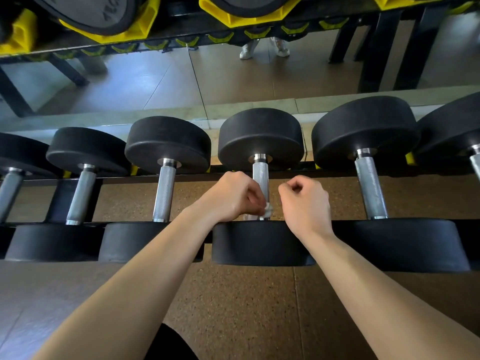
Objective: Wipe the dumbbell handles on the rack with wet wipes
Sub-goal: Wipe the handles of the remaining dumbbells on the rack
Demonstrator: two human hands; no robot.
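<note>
A row of black round-headed dumbbells lies across a low black rack (pixel 181 178), their knurled steel handles pointing toward me. My left hand (pixel 232 196) is closed around the near part of the middle dumbbell's handle (pixel 260 171), pressing a small white wet wipe (pixel 267 211) against it; only a scrap of the wipe shows below my fingers. My right hand (pixel 305 203) hovers just right of that handle as a loose fist, holding nothing visible. Neighbouring handles are bare: one to the left (pixel 164 193), one to the right (pixel 370 185).
A wall mirror behind the rack reflects the tiled floor, black rack legs, a person's white shoes (pixel 265 46), and an upper tier with yellow cradles (pixel 124 35). Brown speckled rubber flooring (pixel 246 307) lies under and in front of the rack.
</note>
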